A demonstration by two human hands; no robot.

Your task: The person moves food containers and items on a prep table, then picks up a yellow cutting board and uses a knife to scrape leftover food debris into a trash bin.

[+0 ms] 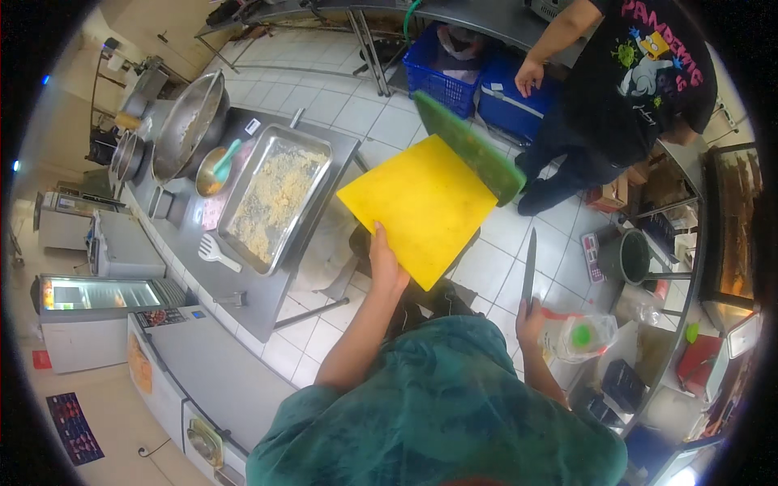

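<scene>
My left hand (pixel 387 265) grips a yellow cutting board (pixel 419 209) near its lower left edge, thumb on the top face. Behind its far right side a green cutting board (pixel 471 149) stands tilted, partly covered by the yellow one; what supports it is hidden. A long-bladed knife (pixel 530 261) is in my right hand (pixel 530 322), held by the handle with its tip pointing away from me. On the steel table to my left, a metal tray (pixel 298 209) carries crumbly pale food (pixel 270 197).
The steel table (pixel 200 267) also bears a slotted white turner (pixel 217 253), a metal bowl (pixel 213 172) and a large wok (pixel 188 127). Another person (pixel 614 91) stands ahead right by blue crates (pixel 447 67). A dark bucket (pixel 623 256) and bags (pixel 577 337) are at right.
</scene>
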